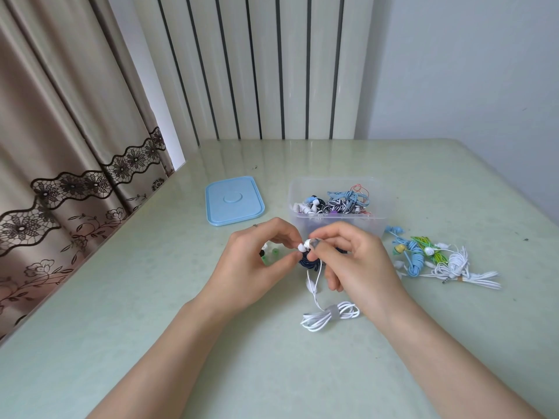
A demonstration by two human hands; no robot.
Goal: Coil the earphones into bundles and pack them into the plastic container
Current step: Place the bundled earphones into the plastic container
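Note:
My left hand (257, 261) and my right hand (351, 261) meet above the table and together pinch a white earbud (305, 245). Its white cable hangs down to a white bundle (331, 316) held by a grey tie, lying on the table. A dark blue coil (308, 263) sits just under my fingertips, partly hidden. Behind my hands stands the clear plastic container (335, 220) with several coiled earphones inside. To its right lies a pile of loose earphones (435, 258): blue, green and white ones.
A light blue lid (234, 201) lies flat to the left of the container. Small green and black ear tips (269, 254) lie behind my left hand. A curtain hangs along the table's left edge and a white radiator stands at the back.

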